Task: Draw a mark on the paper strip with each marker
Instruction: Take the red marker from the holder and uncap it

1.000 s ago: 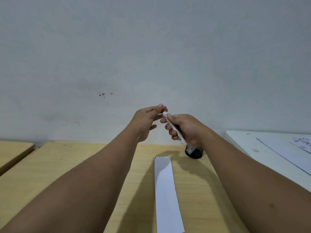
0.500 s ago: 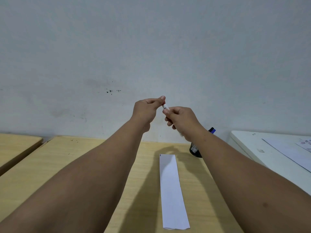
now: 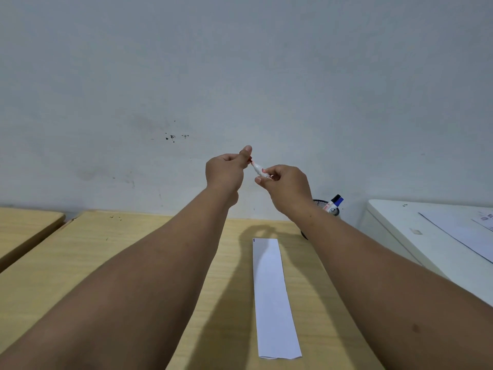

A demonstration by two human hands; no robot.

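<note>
Since the earlier frames both hands have drawn slightly apart, and a short stretch of the white marker (image 3: 257, 168) now shows between them. Left hand (image 3: 225, 173) is curled shut, thumb up, pinching something red, likely the cap, at the marker's upper end. Right hand (image 3: 286, 186) is closed around the marker's barrel, fingers pinching it just below that end. Both are raised in front of the wall (image 3: 240, 76), with free air all around them. Below and nearer than the right hand, the paper strip (image 3: 272, 297) lies flat on the wooden table (image 3: 106, 257), its long edges running away from the person; a tiny dark mark sits at its far left corner. Behind the right wrist a mesh cup (image 3: 329, 208) holds more markers, close to the table's far right edge. Right of that arm stands a white desk (image 3: 400, 222) with sheets.
</note>
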